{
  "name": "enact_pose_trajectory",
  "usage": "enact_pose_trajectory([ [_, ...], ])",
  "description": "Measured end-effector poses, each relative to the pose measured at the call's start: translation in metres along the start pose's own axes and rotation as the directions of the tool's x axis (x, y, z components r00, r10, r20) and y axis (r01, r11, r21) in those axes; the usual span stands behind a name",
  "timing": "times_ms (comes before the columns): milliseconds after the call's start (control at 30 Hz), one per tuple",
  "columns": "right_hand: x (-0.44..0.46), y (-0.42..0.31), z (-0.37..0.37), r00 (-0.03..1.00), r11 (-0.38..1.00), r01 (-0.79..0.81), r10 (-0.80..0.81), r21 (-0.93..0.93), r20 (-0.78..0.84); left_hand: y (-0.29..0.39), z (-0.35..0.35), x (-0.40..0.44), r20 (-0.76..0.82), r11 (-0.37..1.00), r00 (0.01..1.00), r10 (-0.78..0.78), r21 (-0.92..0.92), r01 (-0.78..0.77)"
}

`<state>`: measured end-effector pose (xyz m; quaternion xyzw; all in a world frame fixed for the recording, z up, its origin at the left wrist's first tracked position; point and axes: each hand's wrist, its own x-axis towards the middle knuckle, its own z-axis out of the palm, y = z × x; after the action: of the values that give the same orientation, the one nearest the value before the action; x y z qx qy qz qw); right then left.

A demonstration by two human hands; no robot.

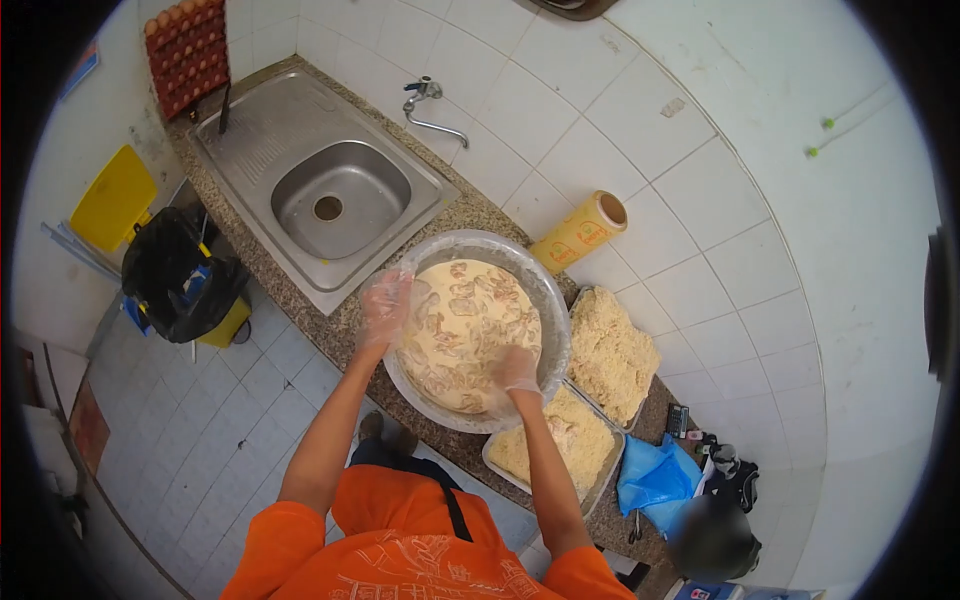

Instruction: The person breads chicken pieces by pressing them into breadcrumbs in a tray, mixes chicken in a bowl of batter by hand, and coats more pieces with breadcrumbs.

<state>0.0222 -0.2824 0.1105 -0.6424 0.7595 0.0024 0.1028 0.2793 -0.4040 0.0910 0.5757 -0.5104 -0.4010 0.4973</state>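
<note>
Worktop: speckled stone, tiled wall along back edge. Steel sink toward its left end. Big bowl mid-worktop, right of sink, close to front edge; pale liquid inside with lumpy pieces, look like raw meat. Two crumb-filled trays right of bowl: rear tray by back edge, front tray by front edge. Blue bag just beside them, toward right end. Yellow roll upright between bowl and back edge. Both hands in clear gloves. Left hand on bowl's left rim; can't tell how tightly fingers close. Right hand in the liquid, fingers hidden; opening and hold can't be told.
</note>
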Motion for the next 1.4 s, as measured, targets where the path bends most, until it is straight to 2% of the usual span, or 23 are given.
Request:
enact_pose_trajectory([
  [67,0.003,0.024,-0.009,0.988,0.992,0.106,-0.097,0.07,-0.123,0.002,0.0,-0.001,-0.019,1.0,1.0,0.021,0.017,-0.021],
  [167,0.0,0.035,-0.039,0.994,0.945,0.022,0.013,0.327,-0.105,0.024,-0.01,-0.006,0.012,1.0,1.0,0.011,0.026,-0.012],
  [267,-0.002,-0.001,-0.047,0.98,0.976,-0.168,0.149,0.139,0.136,0.029,-0.011,-0.005,0.053,0.999,0.999,0.012,0.042,-0.014],
  [367,-0.019,-0.036,-0.008,0.989,0.998,-0.065,0.061,0.024,0.135,0.012,-0.005,-0.001,0.063,0.998,0.996,0.058,0.007,-0.059],
  [467,-0.001,0.01,0.086,0.994,0.989,0.11,-0.107,-0.097,0.036,0.008,-0.007,0.0,0.027,0.997,0.997,0.075,0.016,-0.075],
  [567,-0.004,0.01,0.025,0.987,0.995,-0.026,0.041,-0.095,0.158,0.005,-0.005,-0.001,0.008,0.997,0.999,0.047,0.057,-0.047],
  [667,0.013,0.088,0.06,0.975,0.975,0.215,-0.217,-0.05,-0.045,0.001,-0.003,0.0,0.045,0.998,0.999,0.028,0.054,-0.03],
  [700,0.013,0.09,0.042,0.995,0.979,0.098,-0.095,0.18,-0.023,0.001,-0.003,0.001,0.044,0.997,0.999,0.024,0.073,-0.027],
  [733,0.009,0.083,0.011,0.999,0.917,-0.029,0.02,0.397,0.028,0.002,-0.003,0.001,0.043,0.995,0.999,0.02,0.094,-0.024],
  [767,0.007,0.075,-0.012,0.987,0.794,-0.159,0.121,0.586,0.104,0.005,-0.006,0.001,0.051,0.996,0.999,0.016,0.083,-0.02],
  [867,0.007,0.075,-0.031,0.997,0.515,-0.027,0.081,0.857,-0.018,0.012,-0.008,-0.002,0.07,0.999,0.998,0.01,0.04,-0.012],
  [967,-0.002,0.054,-0.057,0.985,0.186,-0.09,0.161,0.978,0.06,0.01,-0.006,-0.002,0.062,1.0,0.998,0.01,-0.018,-0.008],
  [1067,-0.008,0.058,-0.045,0.932,-0.079,-0.144,0.325,0.986,0.162,0.017,-0.009,-0.005,0.073,0.999,0.997,0.005,-0.045,-0.002],
  [1167,-0.015,0.057,-0.05,0.943,-0.102,-0.177,0.268,0.979,0.198,0.022,-0.01,-0.006,0.061,0.999,0.998,0.005,-0.046,-0.002],
  [1267,-0.026,0.086,-0.039,0.982,-0.32,-0.053,0.153,0.946,0.106,0.012,-0.006,-0.005,0.066,0.997,0.998,-0.017,-0.074,0.022],
  [1367,-0.062,0.079,-0.08,0.903,-0.113,0.001,0.427,0.994,0.047,0.018,-0.012,-0.008,0.11,0.993,0.994,-0.014,-0.114,0.026],
  [1400,-0.072,0.091,-0.081,0.87,-0.092,0.044,0.492,0.995,0.007,0.021,-0.014,-0.008,0.12,0.994,0.993,-0.008,-0.11,0.022],
])
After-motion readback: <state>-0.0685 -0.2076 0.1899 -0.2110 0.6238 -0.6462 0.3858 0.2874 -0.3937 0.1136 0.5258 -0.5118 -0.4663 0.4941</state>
